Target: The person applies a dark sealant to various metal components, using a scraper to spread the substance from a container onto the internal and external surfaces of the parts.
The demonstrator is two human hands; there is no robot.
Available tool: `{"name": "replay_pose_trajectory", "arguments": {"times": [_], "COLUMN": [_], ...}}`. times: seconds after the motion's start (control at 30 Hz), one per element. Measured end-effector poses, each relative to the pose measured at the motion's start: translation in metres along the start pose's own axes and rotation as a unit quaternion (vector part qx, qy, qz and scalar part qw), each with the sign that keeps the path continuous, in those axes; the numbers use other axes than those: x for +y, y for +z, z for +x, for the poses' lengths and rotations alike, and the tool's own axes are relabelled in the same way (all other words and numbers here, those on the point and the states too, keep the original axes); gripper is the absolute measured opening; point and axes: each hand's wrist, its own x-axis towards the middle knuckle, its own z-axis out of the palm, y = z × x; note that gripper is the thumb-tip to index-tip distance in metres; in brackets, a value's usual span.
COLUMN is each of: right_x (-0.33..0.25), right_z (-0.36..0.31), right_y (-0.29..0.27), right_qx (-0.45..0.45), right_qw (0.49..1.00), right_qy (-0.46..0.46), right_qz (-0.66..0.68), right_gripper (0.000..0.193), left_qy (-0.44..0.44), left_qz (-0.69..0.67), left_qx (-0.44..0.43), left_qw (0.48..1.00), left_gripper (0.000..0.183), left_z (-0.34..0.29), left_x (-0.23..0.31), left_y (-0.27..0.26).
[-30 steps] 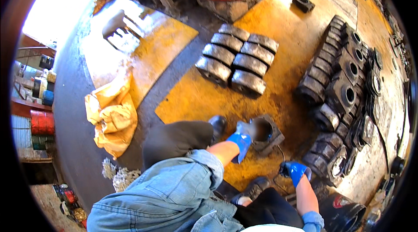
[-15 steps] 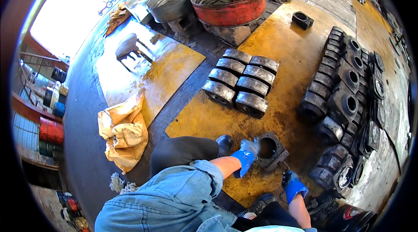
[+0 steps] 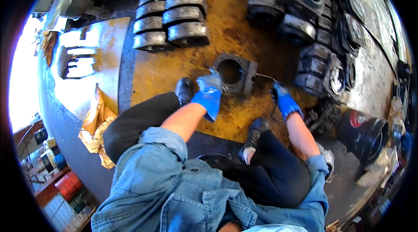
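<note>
— Sitting on the yellow floor (image 3: 174,66) between the shoes, the square metal housing (image 3: 235,73) looks heavy, stiff, probably greasy.

— Grip?

— Left hand (image 3: 208,94) rests its fingers on the seven o'clock corner. Right hand (image 3: 284,101) at four o'clock clasps a thin rod (image 3: 264,76). Stacked castings (image 3: 172,14) lie at eleven.
</note>
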Motion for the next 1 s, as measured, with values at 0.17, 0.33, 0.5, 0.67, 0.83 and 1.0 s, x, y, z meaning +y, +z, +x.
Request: {"name": "replay_pose_trajectory", "arguments": {"times": [0.17,0.33,0.5,0.67,0.83,1.0], "right_x": [-0.010,0.004,0.002,0.008,-0.019,-0.017], "right_z": [-0.022,-0.002,-0.013,-0.010,-0.038,-0.028], "right_y": [0.029,0.010,0.030,0.007,0.056,0.026], "right_qx": [0.022,0.052,0.067,0.066,0.020,0.068], "right_qw": [0.999,0.997,0.996,0.993,0.998,0.994], "right_qy": [0.038,0.056,0.056,0.091,-0.007,0.028], "right_qz": [-0.030,-0.026,-0.032,0.026,-0.066,-0.078], "right_gripper": [0.030,0.030,0.029,0.028,0.030,0.035], "left_qy": [0.028,0.024,0.098,0.076,0.072,0.057], "left_qz": [0.006,0.003,-0.007,-0.001,-0.020,0.008], "left_qx": [-0.054,-0.071,-0.084,-0.049,-0.073,-0.064], "left_qw": [0.998,0.997,0.992,0.996,0.995,0.996], "left_gripper": [0.019,0.018,0.070,0.073,0.072,0.055], "left_z": [0.004,0.001,0.001,0.007,0.003,0.002], "left_x": [-0.001,-0.010,-0.003,-0.008,-0.013,-0.010], "left_y": [-0.010,-0.019,-0.021,-0.018,-0.015,-0.010]}}
